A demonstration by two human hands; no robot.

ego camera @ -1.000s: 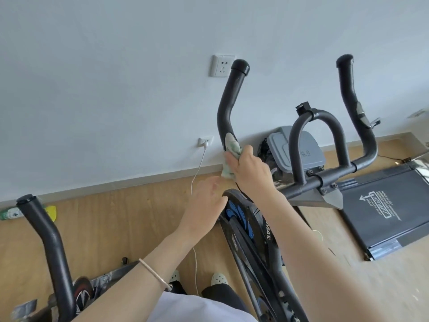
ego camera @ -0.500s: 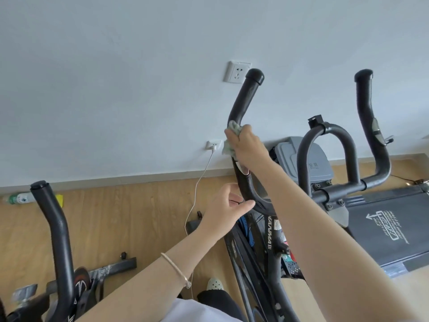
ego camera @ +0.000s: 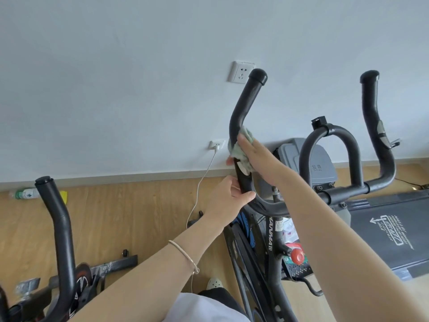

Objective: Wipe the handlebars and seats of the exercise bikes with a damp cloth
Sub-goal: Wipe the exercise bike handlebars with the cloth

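Bare wall is seen around the upper half of the left handlebar (ego camera: 243, 105), with open room at 12 o'clock. A pale green cloth (ego camera: 241, 151) is pressed around the bar by the right hand (ego camera: 257, 156), clasped over it. The bend at 6 o'clock is gripped by the left hand (ego camera: 229, 196). A second bike (ego camera: 58, 231) at 8 o'clock is cut off; no seats are visible.
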